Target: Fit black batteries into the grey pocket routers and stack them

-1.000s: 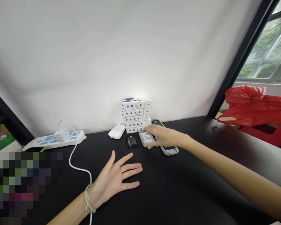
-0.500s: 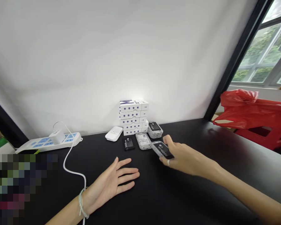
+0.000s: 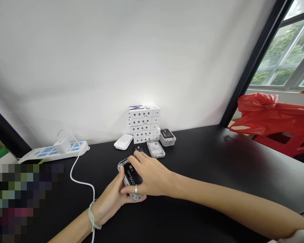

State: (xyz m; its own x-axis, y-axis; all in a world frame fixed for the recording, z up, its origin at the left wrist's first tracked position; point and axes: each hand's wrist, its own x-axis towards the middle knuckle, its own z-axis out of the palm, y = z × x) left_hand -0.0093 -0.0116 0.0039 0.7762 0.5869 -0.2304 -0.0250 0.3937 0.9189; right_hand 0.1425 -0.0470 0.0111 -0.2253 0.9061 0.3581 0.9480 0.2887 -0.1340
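Both hands meet over a white, open-backed pocket device [image 3: 135, 196] with a black battery [image 3: 130, 172] in its bay, marked in mAh. My left hand [image 3: 114, 199] cradles the device from below and the left side, thumb on its edge. Over the top comes my right hand [image 3: 155, 173], its fingers gripping the device's far end and its ringed thumb near the lower edge. Just beyond lies a loose black battery [image 3: 138, 148], partly hidden by my right hand. Beside that battery rests another open device [image 3: 155, 149] with a bare label showing.
White boxes [image 3: 144, 121] stand stacked against the wall. To their right is a pile of open devices [image 3: 168, 136]; to their left lies a closed white device [image 3: 123, 141]. A power strip [image 3: 53, 151] with a charger and white cable [image 3: 82, 183] sits left. A red plastic bag [image 3: 276, 111] is far right.
My right hand has carried the device with its battery left and toward me, into my left hand. My left hand, spread open before, has closed around it.
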